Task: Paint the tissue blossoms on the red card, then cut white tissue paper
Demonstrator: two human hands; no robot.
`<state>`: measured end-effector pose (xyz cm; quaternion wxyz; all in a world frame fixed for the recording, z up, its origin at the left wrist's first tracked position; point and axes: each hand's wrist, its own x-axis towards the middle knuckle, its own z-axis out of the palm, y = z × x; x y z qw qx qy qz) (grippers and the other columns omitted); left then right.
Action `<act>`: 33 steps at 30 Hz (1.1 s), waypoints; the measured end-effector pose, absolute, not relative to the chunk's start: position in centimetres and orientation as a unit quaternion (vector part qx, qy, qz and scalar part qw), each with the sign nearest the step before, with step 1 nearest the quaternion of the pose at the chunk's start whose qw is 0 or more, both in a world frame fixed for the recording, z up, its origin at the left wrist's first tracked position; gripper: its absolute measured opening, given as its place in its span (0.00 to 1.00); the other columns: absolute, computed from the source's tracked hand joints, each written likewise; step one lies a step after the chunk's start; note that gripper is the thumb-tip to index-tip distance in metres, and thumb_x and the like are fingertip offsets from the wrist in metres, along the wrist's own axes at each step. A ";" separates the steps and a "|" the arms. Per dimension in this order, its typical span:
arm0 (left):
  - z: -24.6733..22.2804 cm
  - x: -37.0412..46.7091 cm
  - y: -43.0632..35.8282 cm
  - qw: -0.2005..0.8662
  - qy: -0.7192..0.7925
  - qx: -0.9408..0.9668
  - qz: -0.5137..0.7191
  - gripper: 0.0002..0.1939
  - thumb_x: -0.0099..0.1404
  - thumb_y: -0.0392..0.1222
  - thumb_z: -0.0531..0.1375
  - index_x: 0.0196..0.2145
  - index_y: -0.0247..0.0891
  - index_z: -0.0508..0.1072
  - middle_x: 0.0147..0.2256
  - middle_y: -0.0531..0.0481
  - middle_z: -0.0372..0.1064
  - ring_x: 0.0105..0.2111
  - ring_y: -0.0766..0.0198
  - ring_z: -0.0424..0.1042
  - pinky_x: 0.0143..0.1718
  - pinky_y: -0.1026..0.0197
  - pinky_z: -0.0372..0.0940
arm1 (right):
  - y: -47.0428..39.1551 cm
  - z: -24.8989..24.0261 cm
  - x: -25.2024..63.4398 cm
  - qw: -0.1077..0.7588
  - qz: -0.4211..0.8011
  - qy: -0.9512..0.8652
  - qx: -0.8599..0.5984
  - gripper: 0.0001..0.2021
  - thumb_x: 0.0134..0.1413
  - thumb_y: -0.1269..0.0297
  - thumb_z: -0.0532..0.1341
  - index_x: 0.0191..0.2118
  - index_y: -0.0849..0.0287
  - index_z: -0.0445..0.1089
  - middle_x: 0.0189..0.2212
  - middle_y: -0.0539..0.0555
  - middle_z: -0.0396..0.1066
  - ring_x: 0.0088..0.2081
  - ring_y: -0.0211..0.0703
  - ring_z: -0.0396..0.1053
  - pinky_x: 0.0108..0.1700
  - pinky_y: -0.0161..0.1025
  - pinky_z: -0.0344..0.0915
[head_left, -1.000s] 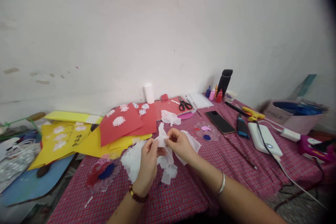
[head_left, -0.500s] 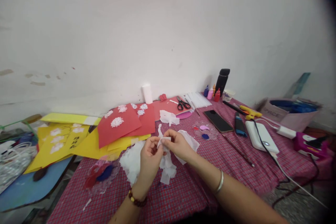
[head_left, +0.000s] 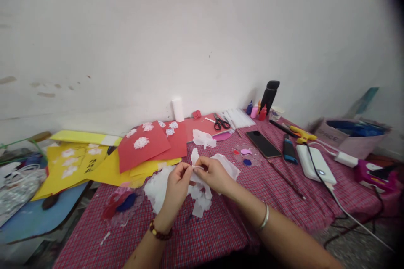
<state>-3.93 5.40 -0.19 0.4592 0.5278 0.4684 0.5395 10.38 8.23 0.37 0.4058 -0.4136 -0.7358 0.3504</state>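
Observation:
Between my left hand [head_left: 179, 180] and my right hand [head_left: 213, 173] is a piece of white tissue paper [head_left: 195, 156], pinched by the fingertips of both. One end of the tissue sticks up behind the fingers. Torn tissue pieces [head_left: 202, 201] lie on the checked tablecloth [head_left: 202, 243] under my hands, and a larger white tissue heap [head_left: 155, 189] is left of them. Red card sheets [head_left: 154, 148] with white flower clusters lie beyond my left hand. Another torn tissue scrap [head_left: 204, 138] rests farther back.
To the left are yellow sheets [head_left: 110, 170] and a paint palette [head_left: 121, 206]. On the right lie a second palette [head_left: 248, 156], a phone [head_left: 263, 143], a paintbrush [head_left: 287, 180], a white power bank [head_left: 315, 164] with cables and a yellow glue gun [head_left: 302, 134]. Scissors [head_left: 221, 122] sit at the back.
My fingertips have drawn closer together on the tissue, with my left hand shifted slightly. The upright tissue end looks wider now. The camera view has moved a little.

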 end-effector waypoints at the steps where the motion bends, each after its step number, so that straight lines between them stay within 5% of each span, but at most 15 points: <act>1: -0.1 -3.9 5.4 0.457 0.468 0.529 0.541 0.12 0.60 0.49 0.60 0.28 0.37 0.70 0.27 0.52 0.65 0.27 0.64 0.66 0.26 0.63 0.69 | 8.2 0.5 10.4 0.405 0.353 -0.735 -0.414 0.04 0.53 0.67 0.58 0.28 0.59 0.66 0.23 0.47 0.65 0.25 0.35 0.60 0.27 0.32 0.51; 19: -0.8 -3.7 5.5 0.463 0.461 0.454 0.605 0.12 0.60 0.49 0.61 0.28 0.37 0.67 0.25 0.55 0.63 0.23 0.68 0.63 0.26 0.65 0.64 | 9.5 0.0 10.7 0.461 0.415 -0.665 -0.417 0.06 0.50 0.66 0.56 0.25 0.57 0.60 0.20 0.45 0.58 0.23 0.35 0.57 0.26 0.33 0.53; 26: -0.2 -3.5 4.9 0.304 0.497 0.588 0.561 0.08 0.63 0.42 0.56 0.29 0.38 0.69 0.26 0.53 0.65 0.28 0.65 0.64 0.31 0.64 0.59 | 8.8 0.8 10.9 0.425 0.395 -0.709 -0.402 0.05 0.49 0.67 0.60 0.34 0.59 0.65 0.27 0.47 0.66 0.27 0.35 0.61 0.29 0.32 0.57; 33: -0.5 -3.5 4.8 0.234 0.508 0.643 0.522 0.07 0.64 0.40 0.53 0.31 0.38 0.69 0.27 0.53 0.66 0.28 0.64 0.65 0.31 0.64 0.59 | 9.0 1.0 11.0 0.426 0.290 -0.716 -0.471 0.03 0.48 0.72 0.58 0.26 0.60 0.64 0.23 0.47 0.65 0.26 0.36 0.61 0.29 0.32 0.54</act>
